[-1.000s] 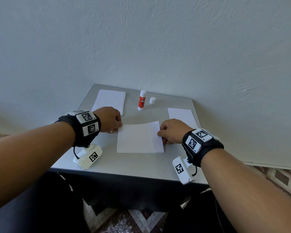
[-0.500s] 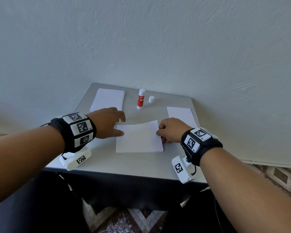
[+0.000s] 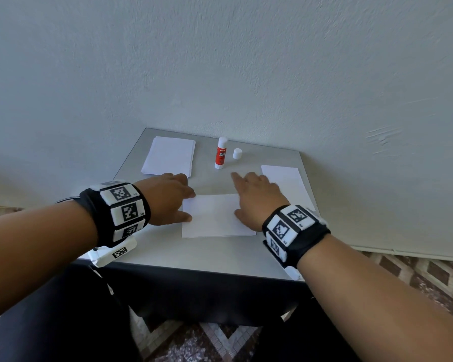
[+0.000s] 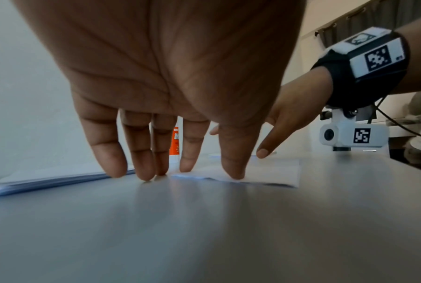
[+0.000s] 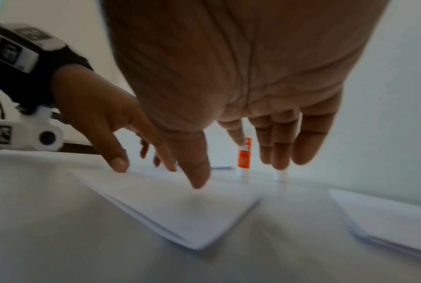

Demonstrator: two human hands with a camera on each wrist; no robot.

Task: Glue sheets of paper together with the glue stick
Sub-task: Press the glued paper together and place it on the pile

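Both your hands have uncurled since a moment ago, when they were bunched at the side edges of the white rectangular sheet of paper [image 3: 215, 216] in the middle of the grey desk [image 3: 207, 253]. Now your left hand [image 3: 168, 198] lies flat with straight fingers, thumb tip on the sheet's left edge and the other fingertips on the desk just beyond its far left corner. Your right hand [image 3: 256, 197] is spread too, holding nothing, its heel over the sheet's right side and its fingers stretched past the far edge toward the red-and-white glue stick [image 3: 221, 152].

The stick stands upright at the back of the desk, uncapped, with its small white cap [image 3: 237, 153] just beside it on the right. A stack of white paper [image 3: 169, 159] lies at the back left, and another white sheet [image 3: 285, 186] lies along the right edge.

Letting go of the sheet and reaching forward suggests the placing is finished and gluing comes next. The right-wrist view is blurred, so whether that thumb touches the paper cannot be told.
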